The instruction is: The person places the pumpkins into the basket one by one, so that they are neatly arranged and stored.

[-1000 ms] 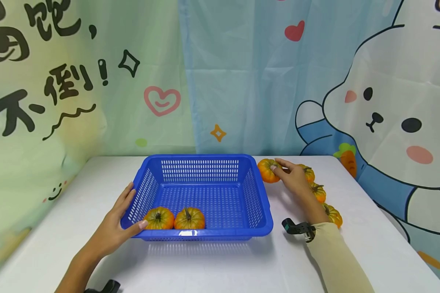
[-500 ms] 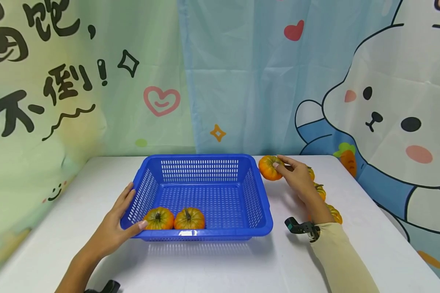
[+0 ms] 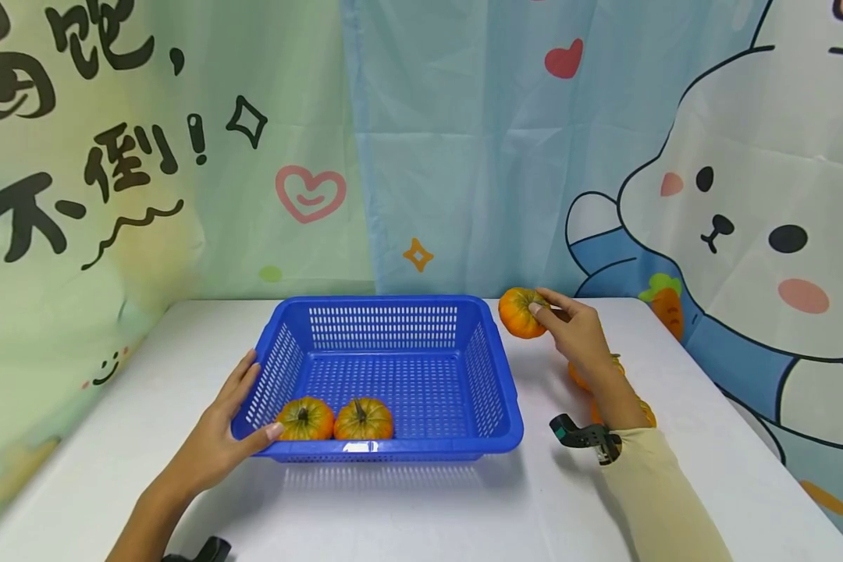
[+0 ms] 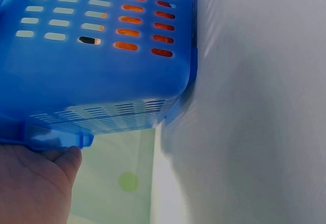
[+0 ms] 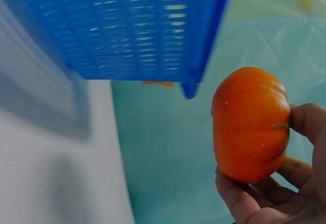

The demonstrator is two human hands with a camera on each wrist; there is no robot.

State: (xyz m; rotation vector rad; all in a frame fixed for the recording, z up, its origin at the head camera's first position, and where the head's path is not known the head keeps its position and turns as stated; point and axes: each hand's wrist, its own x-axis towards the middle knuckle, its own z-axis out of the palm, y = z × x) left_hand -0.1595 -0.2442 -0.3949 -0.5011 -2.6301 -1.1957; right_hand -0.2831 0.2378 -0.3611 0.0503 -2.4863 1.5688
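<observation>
In the head view, a small orange-and-green pumpkin (image 3: 522,314) is held off the table by my right hand (image 3: 578,332), just right of the basket's back right corner. The right wrist view shows its smooth orange underside, with fingers and thumb around it. My left hand (image 3: 214,441) holds the front left corner of the blue plastic basket (image 3: 421,446), thumb over the front rim and fingers along the left side. Inside the basket, a pumpkin (image 3: 305,419) and another pumpkin (image 3: 363,419) sit side by side against the front wall.
More pumpkins show partly behind the right forearm, one farther back (image 3: 578,377) and one nearer pumpkin (image 3: 648,414). All stand on a white table (image 3: 393,515). A printed curtain (image 3: 428,156) hangs behind the table's back edge.
My right hand has lifted the pumpkin from beside the basket's back right corner, upward and slightly right. My left hand and the basket have stayed still.
</observation>
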